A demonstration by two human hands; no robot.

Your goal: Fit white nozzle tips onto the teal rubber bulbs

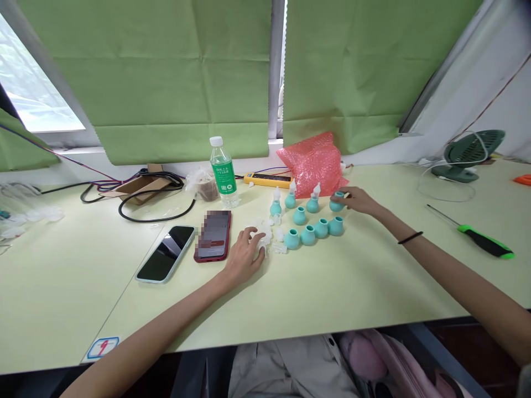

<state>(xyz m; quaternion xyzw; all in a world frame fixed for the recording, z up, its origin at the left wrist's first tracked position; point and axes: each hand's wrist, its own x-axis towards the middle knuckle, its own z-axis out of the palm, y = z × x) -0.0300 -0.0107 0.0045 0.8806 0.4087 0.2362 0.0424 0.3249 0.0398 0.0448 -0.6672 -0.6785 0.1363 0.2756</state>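
My right hand (357,200) has its fingers closed on a teal rubber bulb (337,205) at the right end of the back row. Below my left hand (244,255), whose fingers are curved and apart, lies a heap of small translucent white plastic pieces (265,228). I see nothing held in that hand. Several other teal bulbs (308,235) stand upright with open necks in front of my right hand. Behind them, 3 bulbs carry white pointed nozzles, one being the nozzled bulb (312,203).
Two phones, a red-cased phone (213,236) and a pale-cased phone (166,254), lie left of my left hand. Behind stand a water bottle (224,174) and a pink bubble-wrap bag (313,166). A screwdriver (483,240) and a green fan (468,155) are at right; black cables (155,220) at left.
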